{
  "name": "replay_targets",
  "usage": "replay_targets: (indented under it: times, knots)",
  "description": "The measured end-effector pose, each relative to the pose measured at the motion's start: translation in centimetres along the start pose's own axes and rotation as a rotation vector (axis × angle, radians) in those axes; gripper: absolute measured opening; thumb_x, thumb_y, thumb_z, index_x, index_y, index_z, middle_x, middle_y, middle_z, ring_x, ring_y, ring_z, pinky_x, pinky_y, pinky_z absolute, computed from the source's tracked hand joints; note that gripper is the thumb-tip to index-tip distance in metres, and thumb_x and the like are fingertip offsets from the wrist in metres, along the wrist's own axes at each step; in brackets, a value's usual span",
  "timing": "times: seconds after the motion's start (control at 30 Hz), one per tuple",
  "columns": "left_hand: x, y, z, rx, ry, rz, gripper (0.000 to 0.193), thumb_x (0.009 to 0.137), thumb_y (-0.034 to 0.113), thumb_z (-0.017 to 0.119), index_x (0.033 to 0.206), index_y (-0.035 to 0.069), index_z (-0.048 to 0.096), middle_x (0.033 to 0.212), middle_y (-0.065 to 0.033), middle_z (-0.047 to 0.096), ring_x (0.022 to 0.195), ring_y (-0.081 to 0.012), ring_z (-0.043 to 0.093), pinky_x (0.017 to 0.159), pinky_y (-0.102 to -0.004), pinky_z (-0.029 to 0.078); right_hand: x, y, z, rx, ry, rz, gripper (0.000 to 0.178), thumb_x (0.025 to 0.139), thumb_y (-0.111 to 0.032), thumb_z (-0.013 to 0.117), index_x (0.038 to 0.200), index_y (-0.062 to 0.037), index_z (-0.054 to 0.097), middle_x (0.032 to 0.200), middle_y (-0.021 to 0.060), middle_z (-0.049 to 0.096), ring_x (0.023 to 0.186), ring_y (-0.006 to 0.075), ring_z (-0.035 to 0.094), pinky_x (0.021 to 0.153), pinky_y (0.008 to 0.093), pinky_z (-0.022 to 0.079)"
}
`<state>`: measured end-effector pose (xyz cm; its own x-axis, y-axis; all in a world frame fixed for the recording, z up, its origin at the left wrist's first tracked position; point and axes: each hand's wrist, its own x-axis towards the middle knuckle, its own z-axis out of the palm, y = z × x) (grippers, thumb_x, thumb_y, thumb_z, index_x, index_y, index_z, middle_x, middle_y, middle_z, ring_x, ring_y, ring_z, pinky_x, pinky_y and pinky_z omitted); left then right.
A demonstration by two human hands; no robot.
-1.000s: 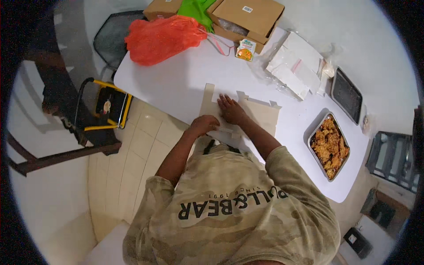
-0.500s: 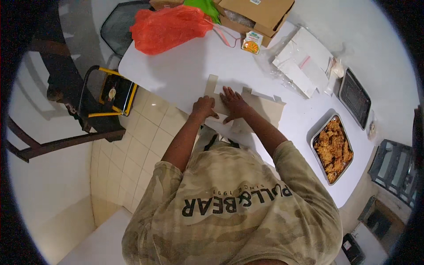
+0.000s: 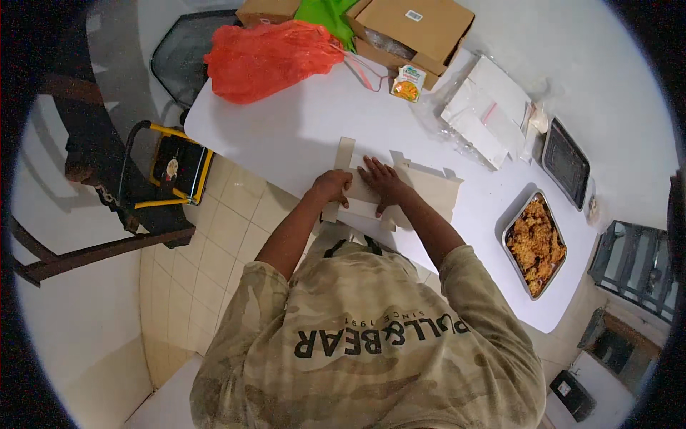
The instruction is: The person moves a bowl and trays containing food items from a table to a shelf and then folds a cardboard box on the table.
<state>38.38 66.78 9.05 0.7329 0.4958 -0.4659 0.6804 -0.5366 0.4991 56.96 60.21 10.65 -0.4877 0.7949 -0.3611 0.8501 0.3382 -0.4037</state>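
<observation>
A flat, unfolded cardboard carton (image 3: 437,191), pale grey-beige with cut flaps, lies at the table's near edge in front of my body. On its left side my left hand (image 3: 333,187) grips the narrow side strip, fingers curled and thumb pointing toward me. My right hand (image 3: 386,184) rests flat on the carton's middle panel, its fingers spread and the thumb stretched toward the near edge. One narrow flap stands out beyond my left hand, away from me. Part of the carton is hidden under both hands and my right forearm.
On the white table (image 3: 286,136) stand a metal tray of fried food (image 3: 534,247) and an empty dark tray (image 3: 567,164) at right. White flat cartons in plastic (image 3: 489,111), an open cardboard box (image 3: 418,25), a food sachet (image 3: 408,84) and a red plastic bag (image 3: 271,61) lie farther back.
The view has shifted slightly. My left hand has moved a little along the carton's left strip, whose near end now shows below it. My right hand stays flat on the panel.
</observation>
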Motion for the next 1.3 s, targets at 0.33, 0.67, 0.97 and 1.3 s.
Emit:
replay_targets:
  times: [0.33, 0.67, 0.97, 1.3]
  knots:
    - [-1.3, 0.7, -2.3, 0.039, -0.053, -0.183, 0.043, 0.043, 0.022, 0.077, 0.071, 0.01, 0.046, 0.081, -0.0066, 0.05, 0.082, -0.0256, 0.05, 0.066, -0.0374, 0.042, 2.0, -2.6, -2.0, -0.049, -0.223, 0.129, 0.134, 0.026, -0.044, 0.079, 0.13, -0.0212, -0.003, 0.133, 0.0169, -0.011, 0.123, 0.0376, -0.001, 0.094, 0.0521, 0.016]
    - [-11.0, -3.0, 1.8, 0.092, 0.253, 0.303, 0.059, 0.055, 0.028, 0.071, 0.107, 0.012, 0.048, 0.121, -0.0064, 0.036, 0.109, -0.0233, 0.036, 0.085, -0.0374, 0.037, 4.7, -3.2, -1.9, 0.115, 0.19, 0.178, 0.093, 0.049, -0.052, 0.069, 0.123, -0.011, 0.03, 0.123, 0.0189, 0.023, 0.109, 0.0385, 0.032, 0.086, 0.0463, 0.035]
    - [-12.1, -3.4, 2.5, 0.195, 0.245, 0.315, 0.038, 0.066, 0.019, 0.061, 0.103, 0.012, 0.051, 0.117, -0.0036, 0.041, 0.105, -0.0216, 0.038, 0.084, -0.0326, 0.038, 10.1, -1.6, -1.1, 0.174, 0.377, 0.297, 0.058, 0.064, -0.034, 0.063, 0.109, -0.0025, 0.045, 0.108, 0.0171, 0.043, 0.099, 0.0297, 0.042, 0.083, 0.0371, 0.038]
    - [-9.6, -5.6, 0.5, -0.385, 0.061, -0.052, 0.03, 0.06, 0.028, 0.07, 0.081, 0.01, 0.059, 0.084, -0.0061, 0.057, 0.079, -0.0217, 0.054, 0.069, -0.033, 0.043, 7.7, -6.3, -1.5, -0.108, 0.547, 0.167, 0.03, 0.073, -0.031, 0.05, 0.095, -0.0112, 0.054, 0.092, 0.0101, 0.051, 0.096, 0.0294, 0.043, 0.086, 0.0579, 0.023]
